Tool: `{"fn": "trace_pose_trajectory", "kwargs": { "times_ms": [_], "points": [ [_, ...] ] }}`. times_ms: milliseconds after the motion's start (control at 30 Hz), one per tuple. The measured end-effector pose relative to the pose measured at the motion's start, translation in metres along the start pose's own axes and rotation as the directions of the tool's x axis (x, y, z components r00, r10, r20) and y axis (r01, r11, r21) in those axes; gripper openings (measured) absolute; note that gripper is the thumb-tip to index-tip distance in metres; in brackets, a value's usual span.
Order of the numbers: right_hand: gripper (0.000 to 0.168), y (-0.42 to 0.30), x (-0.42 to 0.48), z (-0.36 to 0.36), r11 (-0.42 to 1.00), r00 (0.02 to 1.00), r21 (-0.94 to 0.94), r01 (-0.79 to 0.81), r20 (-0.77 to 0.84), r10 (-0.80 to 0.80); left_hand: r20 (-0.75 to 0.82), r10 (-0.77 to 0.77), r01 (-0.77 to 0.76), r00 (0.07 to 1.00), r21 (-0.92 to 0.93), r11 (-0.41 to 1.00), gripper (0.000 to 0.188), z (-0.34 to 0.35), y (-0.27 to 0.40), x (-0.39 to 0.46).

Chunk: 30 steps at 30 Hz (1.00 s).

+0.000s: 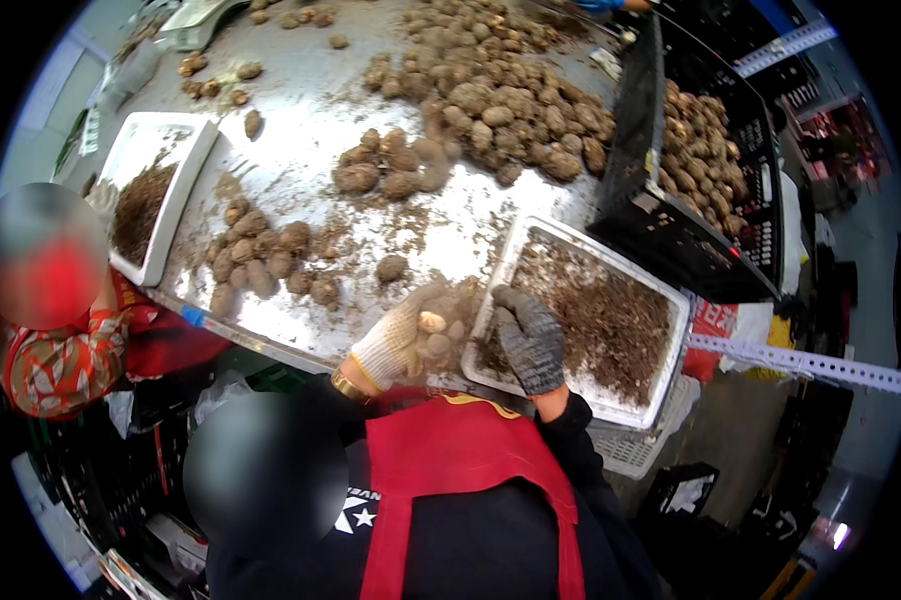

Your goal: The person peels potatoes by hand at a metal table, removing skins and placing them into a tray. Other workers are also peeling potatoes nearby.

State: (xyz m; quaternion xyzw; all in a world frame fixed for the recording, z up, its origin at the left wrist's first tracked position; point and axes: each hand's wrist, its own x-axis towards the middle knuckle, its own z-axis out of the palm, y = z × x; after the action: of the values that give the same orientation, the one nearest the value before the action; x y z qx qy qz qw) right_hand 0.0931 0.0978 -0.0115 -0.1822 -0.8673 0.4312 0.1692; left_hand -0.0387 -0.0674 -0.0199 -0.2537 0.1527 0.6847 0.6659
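Note:
My left hand (392, 341), in a cream knitted glove, lies against a small pile of brown tubers (439, 343) at the table's near edge; whether it grips one is blurred. My right hand (529, 341), in a dark grey glove with the fingers curled, is over the left wall of a white foam tray (679, 330). The tray holds loose brown peelings or soil (608, 315); whether the right fingers hold anything is hidden. A single tuber (392, 268) lies just beyond the left hand, with a cluster of tubers (251, 244) to its left and another group (383, 165) farther back.
A large heap of tubers (495, 97) covers the back of the metal table (300, 127). A black plastic crate (630, 135) filled with tubers stands right. At left, a co-worker's gloved hand (103, 201) is by a second foam tray (202, 142). Another person's blue-gloved hand (599, 5) shows at the top.

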Motion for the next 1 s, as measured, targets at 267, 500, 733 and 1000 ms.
{"fn": "trace_pose_trajectory", "kwargs": {
  "times_ms": [267, 500, 733, 1000],
  "points": [
    [0.023, 0.027, -0.024, -0.001, 0.995, 0.996, -0.032, -0.092, 0.019, 0.092, -0.175, 0.656, -0.668, 0.735, -0.015, 0.744, 0.031, -0.022, 0.186, -0.023],
    [0.026, 0.028, -0.036, -0.001, 0.988, 0.988, -0.041, -0.147, 0.046, 0.149, -0.02, 0.977, -0.806, 0.213, 0.562, 0.187, 0.031, 0.016, 0.272, -0.04],
    [0.029, 0.045, -0.046, 0.004, 0.986, 0.982, -0.066, -0.155, 0.094, 0.161, -0.088, 0.592, 0.485, 0.801, 0.676, -0.556, 0.047, 0.03, 0.116, -0.006],
    [0.029, 0.022, -0.036, 0.005, 0.995, 0.988, 0.016, -0.097, 0.118, 0.095, 0.033, 0.582, 0.177, 0.813, 0.937, -0.302, 0.034, 0.017, 0.07, 0.002]
  ]
}}
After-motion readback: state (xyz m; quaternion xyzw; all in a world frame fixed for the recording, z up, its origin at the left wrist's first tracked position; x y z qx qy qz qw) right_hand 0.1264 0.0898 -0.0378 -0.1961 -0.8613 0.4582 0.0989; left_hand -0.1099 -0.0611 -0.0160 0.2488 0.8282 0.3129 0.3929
